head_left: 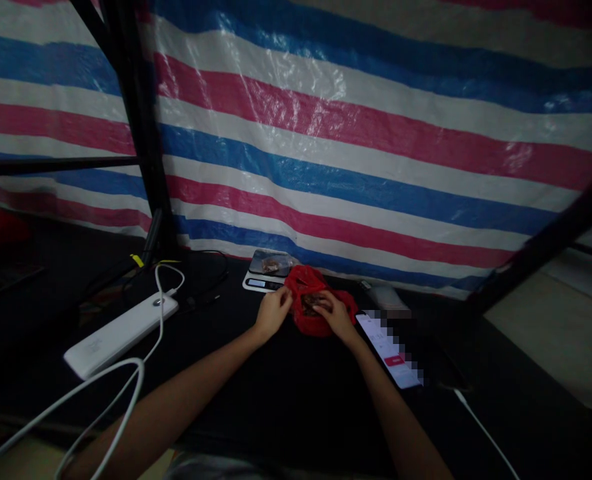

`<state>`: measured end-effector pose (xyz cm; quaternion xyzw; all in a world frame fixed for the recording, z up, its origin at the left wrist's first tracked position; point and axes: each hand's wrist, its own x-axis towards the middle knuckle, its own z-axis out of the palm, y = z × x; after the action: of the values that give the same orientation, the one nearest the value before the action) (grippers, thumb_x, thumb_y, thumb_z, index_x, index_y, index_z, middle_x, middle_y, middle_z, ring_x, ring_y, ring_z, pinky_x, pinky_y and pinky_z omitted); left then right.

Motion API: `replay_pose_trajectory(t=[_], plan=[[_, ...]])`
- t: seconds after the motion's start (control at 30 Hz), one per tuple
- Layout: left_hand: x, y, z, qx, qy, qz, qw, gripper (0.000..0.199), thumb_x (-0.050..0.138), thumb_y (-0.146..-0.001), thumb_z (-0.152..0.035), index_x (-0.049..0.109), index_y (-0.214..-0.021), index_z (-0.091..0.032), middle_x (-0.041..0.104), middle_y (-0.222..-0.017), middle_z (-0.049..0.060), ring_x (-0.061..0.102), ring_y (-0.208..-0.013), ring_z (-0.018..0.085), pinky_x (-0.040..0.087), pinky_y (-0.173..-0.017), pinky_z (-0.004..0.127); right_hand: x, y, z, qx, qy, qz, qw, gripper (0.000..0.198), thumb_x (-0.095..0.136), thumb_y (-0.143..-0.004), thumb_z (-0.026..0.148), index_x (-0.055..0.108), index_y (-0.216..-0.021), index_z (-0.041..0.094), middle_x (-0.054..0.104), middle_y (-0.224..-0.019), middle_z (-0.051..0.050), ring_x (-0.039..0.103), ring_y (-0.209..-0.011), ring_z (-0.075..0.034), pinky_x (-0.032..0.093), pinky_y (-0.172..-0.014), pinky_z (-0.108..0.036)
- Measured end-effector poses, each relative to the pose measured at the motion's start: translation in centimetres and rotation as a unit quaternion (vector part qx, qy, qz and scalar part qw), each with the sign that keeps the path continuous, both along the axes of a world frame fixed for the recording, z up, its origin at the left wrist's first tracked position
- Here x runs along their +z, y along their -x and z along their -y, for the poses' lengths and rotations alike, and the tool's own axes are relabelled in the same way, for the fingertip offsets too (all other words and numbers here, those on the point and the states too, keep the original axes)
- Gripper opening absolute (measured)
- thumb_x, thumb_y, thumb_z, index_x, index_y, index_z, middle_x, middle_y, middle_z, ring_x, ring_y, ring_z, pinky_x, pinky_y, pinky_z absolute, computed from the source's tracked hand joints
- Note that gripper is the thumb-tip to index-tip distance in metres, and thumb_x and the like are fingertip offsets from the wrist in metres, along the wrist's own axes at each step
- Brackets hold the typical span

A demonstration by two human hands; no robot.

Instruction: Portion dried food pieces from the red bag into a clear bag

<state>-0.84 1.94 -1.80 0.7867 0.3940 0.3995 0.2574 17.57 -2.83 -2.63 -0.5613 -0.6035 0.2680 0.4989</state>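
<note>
A red plastic bag [312, 325] lies open on the dark surface in front of me, with small brown pieces [310, 304] inside. My left hand [273, 312] is closed at the bag's left edge, thumb and fingers pinching the plastic. From the right, my right hand [336, 315] reaches into the mouth of the bag, its bent fingers among the brown pieces. Just behind my left hand stands a digital scale [259, 283] with a lit display. On the scale rests a clear plastic bag [278, 264] with something brown in it, partly beside the red bag.
To the left lies a white power bank [119, 337] with a white cable [139, 383] looping towards me. A phone [389, 353] with a lit screen is by my right forearm. Behind it sits a pale, translucent packet [387, 297]. A striped tarp [336, 147] closes off the back.
</note>
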Motion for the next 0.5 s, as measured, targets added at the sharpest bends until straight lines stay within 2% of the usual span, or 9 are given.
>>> replay_pose_trajectory(t=[0.13,0.2,0.27,0.37,0.43,0.5], plan=[[1.2,1.6,-0.9,0.116,-0.051,-0.066,0.99,0.03,0.035,-0.086,-0.036,0.058,-0.08,-0.018,0.061,-0.07,0.002,0.056,-0.064,0.014,0.036,-0.06,0.023,0.2,-0.4,0.2,0.004,-0.006,-0.049,0.999,0.033,0.062,-0.066,0.024,0.055,-0.098,0.022,0.062,-0.099,-0.004,0.061,-0.086,-0.017,0.047,-0.08,-0.033],[1.9,2.5,-2.4,0.129,-0.094,-0.064,0.985,0.027,0.036,-0.086,-0.036,0.058,-0.086,-0.019,0.062,-0.081,0.003,0.056,-0.074,0.015,0.039,-0.067,0.024,0.8,-0.6,0.3,0.013,-0.013,-0.068,0.998,0.034,0.062,-0.066,0.026,0.054,-0.099,0.022,0.06,-0.103,-0.004,0.06,-0.089,-0.017,0.046,-0.082,-0.033],[2.6,3.2,-4.7,0.108,-0.155,-0.06,0.98,0.027,0.041,-0.084,-0.037,0.055,-0.097,-0.018,0.059,-0.098,0.005,0.052,-0.093,0.018,0.038,-0.08,0.027,1.5,-0.8,0.6,0.021,-0.024,-0.084,0.996,0.035,0.063,-0.066,0.027,0.055,-0.1,0.022,0.059,-0.107,-0.005,0.058,-0.093,-0.018,0.045,-0.085,-0.033],[3.6,3.4,-9.0,0.025,-0.194,-0.109,0.975,0.051,0.056,-0.072,-0.044,0.049,-0.114,-0.015,0.047,-0.12,0.01,0.041,-0.111,0.023,0.031,-0.094,0.034,2.2,-1.2,0.9,0.028,-0.036,-0.106,0.993,0.038,0.065,-0.066,0.029,0.054,-0.101,0.023,0.059,-0.108,-0.005,0.057,-0.097,-0.018,0.043,-0.089,-0.034],[4.4,2.9,-11.6,-0.05,-0.156,-0.166,0.972,0.061,0.064,-0.063,-0.046,0.051,-0.113,-0.014,0.045,-0.124,0.012,0.038,-0.114,0.025,0.028,-0.096,0.036,2.4,-1.4,1.0,0.025,-0.038,-0.117,0.992,0.039,0.066,-0.065,0.03,0.054,-0.101,0.023,0.059,-0.108,-0.005,0.057,-0.097,-0.019,0.043,-0.089,-0.035],[5.1,2.0,-13.3,-0.109,-0.091,-0.185,0.972,0.063,0.071,-0.053,-0.044,0.056,-0.107,-0.015,0.051,-0.119,0.012,0.042,-0.111,0.026,0.03,-0.094,0.035,2.3,-1.6,1.0,0.02,-0.039,-0.123,0.991,0.04,0.067,-0.063,0.031,0.055,-0.1,0.023,0.06,-0.108,-0.006,0.057,-0.097,-0.02,0.044,-0.088,-0.037]])
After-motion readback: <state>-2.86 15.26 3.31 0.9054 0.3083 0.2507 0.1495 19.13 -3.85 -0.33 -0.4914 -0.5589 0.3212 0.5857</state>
